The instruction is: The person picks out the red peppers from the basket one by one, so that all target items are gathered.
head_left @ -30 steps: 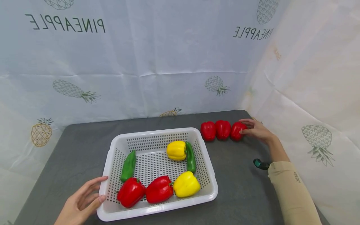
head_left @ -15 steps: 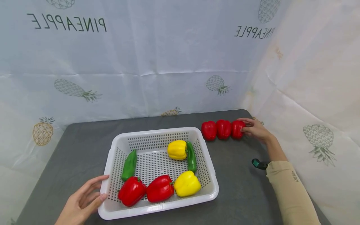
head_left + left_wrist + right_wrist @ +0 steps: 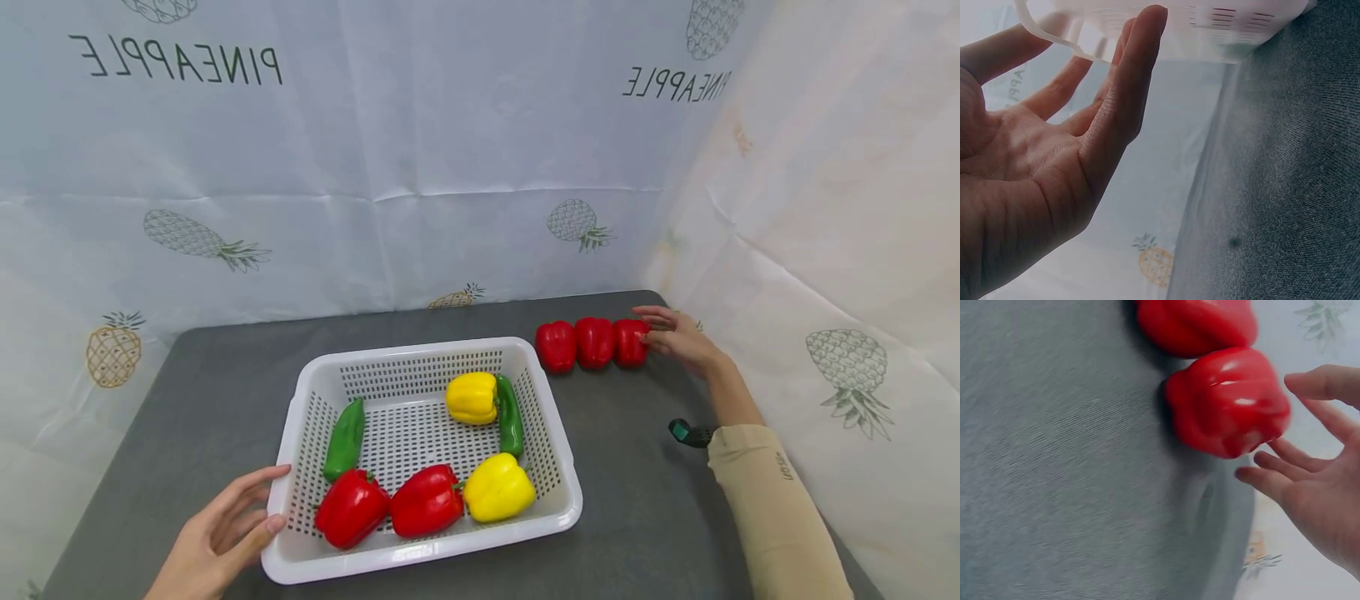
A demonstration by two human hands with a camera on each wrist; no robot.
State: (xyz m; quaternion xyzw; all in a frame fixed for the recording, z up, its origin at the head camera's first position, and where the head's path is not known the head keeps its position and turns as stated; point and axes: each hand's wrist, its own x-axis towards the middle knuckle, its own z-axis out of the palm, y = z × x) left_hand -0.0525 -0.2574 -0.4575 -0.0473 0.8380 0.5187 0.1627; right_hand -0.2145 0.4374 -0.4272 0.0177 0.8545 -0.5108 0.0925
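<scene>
My left hand (image 3: 217,537) touches the left rim of a white plastic basket (image 3: 420,560) with its fingertips; in the left wrist view its fingers (image 3: 1119,103) are extended against the rim. Inside the basket are red bell peppers (image 3: 426,502), yellow bell peppers (image 3: 498,489) and long green peppers (image 3: 345,440). At the back right, three more red bell peppers (image 3: 595,343) stand side by side in a row on the table. Beside the rightmost red bell pepper (image 3: 1229,403), my right hand (image 3: 681,340) is spread, with its fingertips close to the pepper and a gap at the thumb.
The dark grey tabletop (image 3: 630,492) ends at a rounded back right corner. White curtains (image 3: 465,125) with pineapple prints hang behind the table and along its right side. A small black and teal device (image 3: 690,433) sits at my right wrist.
The rightmost red pepper has shifted slightly left against its neighbour. My right fingers have loosened and drawn away from it. My left hand and the basket hold their place.
</scene>
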